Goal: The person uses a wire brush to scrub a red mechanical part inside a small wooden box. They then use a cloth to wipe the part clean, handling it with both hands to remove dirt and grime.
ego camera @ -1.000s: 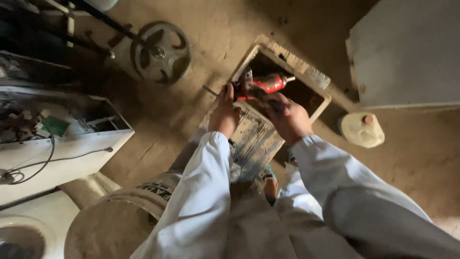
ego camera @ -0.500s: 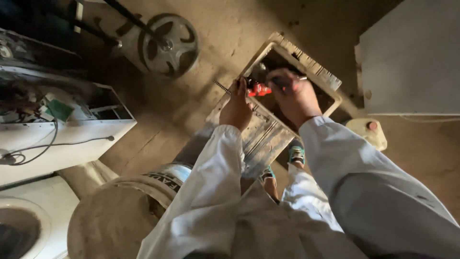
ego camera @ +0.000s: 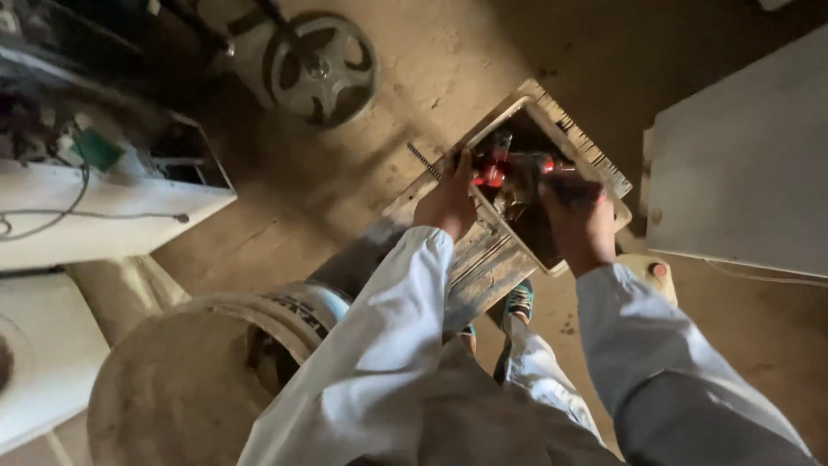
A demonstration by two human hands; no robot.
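Note:
My left hand [ego camera: 447,200] grips the near edge of a square, open-topped metal box [ego camera: 586,148] that stands on the dirt floor. Just past its fingers is the front of a red power drill [ego camera: 493,166], which lies inside the box. My right hand [ego camera: 580,217] is shut on the dark rear part of that drill, reaching into the box from the right. A long thin drill bit [ego camera: 423,160] sticks out to the left over the box rim. Both arms wear light grey sleeves.
A round pulley wheel [ego camera: 321,67] lies on the floor at the back. A white opened appliance [ego camera: 112,185] with wires stands at the left, a pale drum [ego camera: 185,380] near my left arm, a white panel [ego camera: 742,173] at the right, a small cream jug [ego camera: 651,272] beside the box.
The view has shifted, so the box sits more to the right. My right hand has slid down along the drill into the box, and the drill now lies lower inside it.

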